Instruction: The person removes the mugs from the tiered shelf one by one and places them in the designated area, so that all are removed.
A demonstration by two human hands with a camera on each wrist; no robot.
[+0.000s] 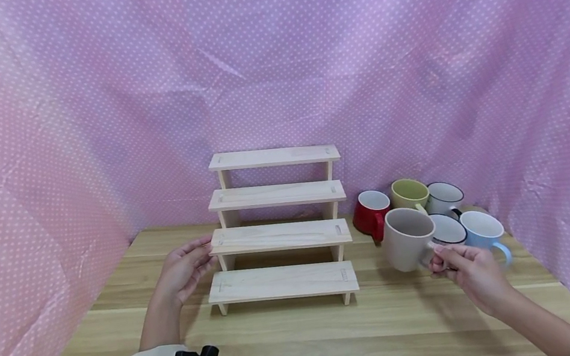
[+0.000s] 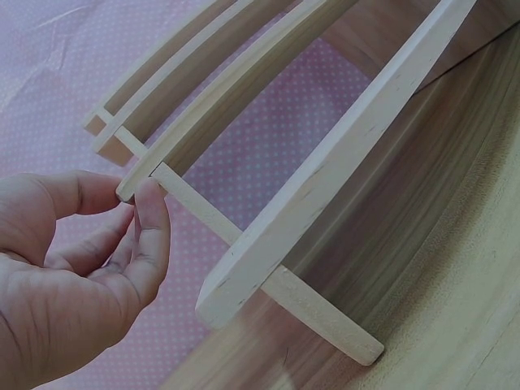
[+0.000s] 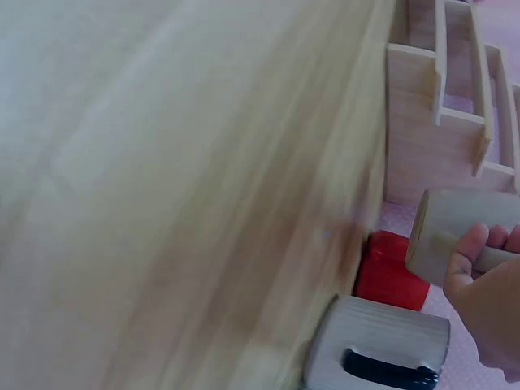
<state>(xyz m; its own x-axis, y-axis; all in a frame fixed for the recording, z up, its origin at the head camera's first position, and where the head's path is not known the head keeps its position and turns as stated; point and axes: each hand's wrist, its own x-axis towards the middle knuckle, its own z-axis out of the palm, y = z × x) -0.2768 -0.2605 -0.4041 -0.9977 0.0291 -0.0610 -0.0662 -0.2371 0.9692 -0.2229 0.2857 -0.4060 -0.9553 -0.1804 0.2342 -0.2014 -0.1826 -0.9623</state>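
A four-step wooden display stand (image 1: 277, 237) stands on the table. At its left side my left hand (image 1: 183, 271) pinches the end of the second step from the bottom; the left wrist view shows thumb and fingers (image 2: 150, 236) on that board's corner. To the right of the stand, my right hand (image 1: 476, 276) grips a beige mug (image 1: 403, 249) by its handle. The mug is upright and held above the table, its inside in view. In the right wrist view the mug (image 3: 451, 219) hangs beside a red mug (image 3: 390, 272).
Behind and beside the held mug stand a red mug (image 1: 364, 218), a yellow-green mug (image 1: 410, 192), two dark-rimmed mugs, one a white mug (image 1: 443, 198), and a light blue mug (image 1: 481, 232). Pink dotted cloth (image 1: 267, 52) surrounds the wooden table (image 1: 287, 348).
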